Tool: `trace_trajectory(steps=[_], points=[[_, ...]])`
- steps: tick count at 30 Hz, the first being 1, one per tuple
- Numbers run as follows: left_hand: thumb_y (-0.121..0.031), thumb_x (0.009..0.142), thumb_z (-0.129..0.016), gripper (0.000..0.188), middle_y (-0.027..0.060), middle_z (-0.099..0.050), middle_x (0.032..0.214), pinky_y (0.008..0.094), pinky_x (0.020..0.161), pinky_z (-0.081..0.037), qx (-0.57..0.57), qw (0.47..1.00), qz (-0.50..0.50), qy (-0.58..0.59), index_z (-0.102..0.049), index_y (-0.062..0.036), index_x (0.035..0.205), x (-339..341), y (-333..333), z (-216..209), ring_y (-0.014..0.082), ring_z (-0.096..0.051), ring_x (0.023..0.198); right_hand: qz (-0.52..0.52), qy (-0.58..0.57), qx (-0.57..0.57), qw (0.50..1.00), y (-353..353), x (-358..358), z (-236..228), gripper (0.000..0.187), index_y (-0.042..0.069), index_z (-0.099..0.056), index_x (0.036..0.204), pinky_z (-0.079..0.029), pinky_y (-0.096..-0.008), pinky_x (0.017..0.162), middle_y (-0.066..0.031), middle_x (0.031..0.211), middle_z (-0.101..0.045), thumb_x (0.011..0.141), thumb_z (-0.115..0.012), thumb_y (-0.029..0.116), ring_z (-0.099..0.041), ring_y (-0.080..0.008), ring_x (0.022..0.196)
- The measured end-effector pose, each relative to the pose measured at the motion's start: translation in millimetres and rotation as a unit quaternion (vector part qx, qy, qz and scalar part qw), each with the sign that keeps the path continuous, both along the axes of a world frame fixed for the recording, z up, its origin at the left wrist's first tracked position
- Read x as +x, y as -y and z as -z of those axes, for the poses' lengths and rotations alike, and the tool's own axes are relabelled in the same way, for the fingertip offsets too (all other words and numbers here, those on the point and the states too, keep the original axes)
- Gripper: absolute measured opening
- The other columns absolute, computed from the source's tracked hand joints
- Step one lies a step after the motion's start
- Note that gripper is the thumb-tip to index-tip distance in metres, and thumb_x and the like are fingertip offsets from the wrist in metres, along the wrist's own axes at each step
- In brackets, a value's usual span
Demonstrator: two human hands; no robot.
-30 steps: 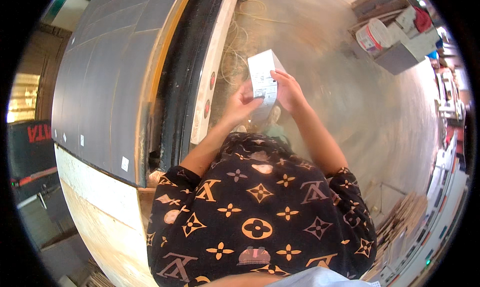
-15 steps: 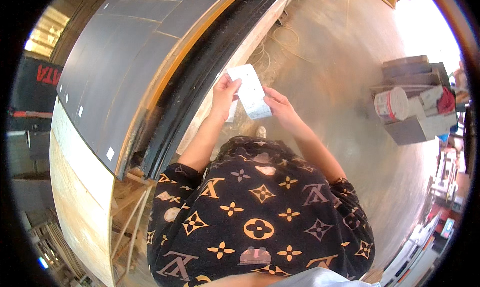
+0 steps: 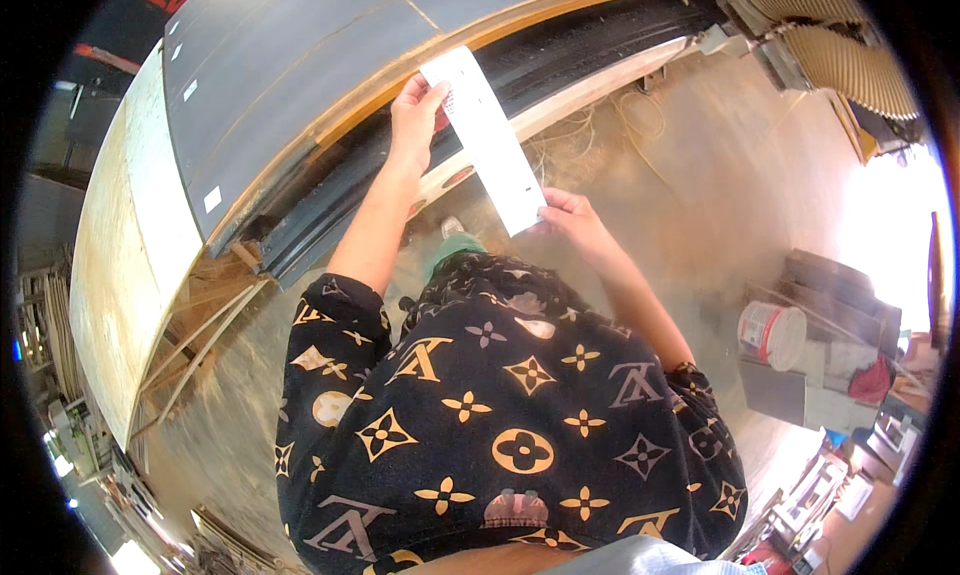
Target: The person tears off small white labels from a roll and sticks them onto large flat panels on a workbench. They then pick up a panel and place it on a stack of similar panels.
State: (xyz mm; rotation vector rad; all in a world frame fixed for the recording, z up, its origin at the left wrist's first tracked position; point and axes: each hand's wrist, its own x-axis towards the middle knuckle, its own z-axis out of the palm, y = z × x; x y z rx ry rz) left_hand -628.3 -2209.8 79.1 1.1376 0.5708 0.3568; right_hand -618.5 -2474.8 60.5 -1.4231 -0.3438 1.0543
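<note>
A long white strip of printed paper is stretched out in front of me, held at both ends. My left hand pinches its far upper end, thumb on top, close to the edge of the dark-topped panels. At the lower end my right hand grips the paper's corner between thumb and fingers, over the floor. The print on the strip is faint and mostly washed out by light.
Large grey-black panels lie on my left, with small white labels along one side. Black beams run beside them. A white bucket stands among boards at the right. Loose cord lies on the dusty floor.
The paper, earlier folded shorter, is now opened out to a longer strip. My left hand has moved up and away toward the panels. My view has turned to the right.
</note>
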Motion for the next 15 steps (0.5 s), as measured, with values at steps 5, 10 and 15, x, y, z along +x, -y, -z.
trace_trajectory(steps=[5, 10, 15], points=[[-0.02, 0.081, -0.059, 0.015, -0.0048, -0.06, 0.083, 0.0218, 0.062, -0.039, 0.003, 1.0, -0.018, -0.004, -0.057, -0.0152, 0.095, 11.2, -49.4, -1.7, 0.0042, -0.052, 0.071, -0.019, -0.007, 0.041, 0.999, -43.9, 20.4, -1.8, 0.033, 0.001, -0.051, 0.116, -0.046, -0.0207, 0.069, -0.0047, 0.097, -0.062, 0.086, -0.05, 0.013, -0.061, -0.0106, 0.08], [-0.021, 0.081, -0.059, 0.02, -0.0035, -0.06, 0.085, 0.022, 0.061, -0.041, -0.015, 0.999, -0.034, 0.031, -0.055, -0.0138, 0.1, 20.1, -87.4, -12.9, 0.0055, -0.054, 0.071, -0.043, 0.012, 0.03, 0.999, -85.0, 36.5, -8.6, 0.033, -0.002, -0.049, 0.117, -0.048, -0.0246, 0.074, -0.0072, 0.1, -0.061, 0.087, -0.048, 0.011, -0.061, -0.0133, 0.08], [-0.02, 0.081, -0.061, 0.028, -0.0028, -0.061, 0.085, 0.0222, 0.06, -0.043, -0.001, 0.999, -0.023, 0.036, -0.052, -0.013, 0.106, 19.0, -106.1, -15.8, 0.0061, -0.055, 0.071, -0.045, 0.022, 0.042, 0.998, -114.5, 43.4, -13.9, 0.033, -0.002, -0.051, 0.116, -0.047, -0.0256, 0.076, -0.0078, 0.102, -0.06, 0.085, -0.048, 0.009, -0.06, -0.0136, 0.084]])
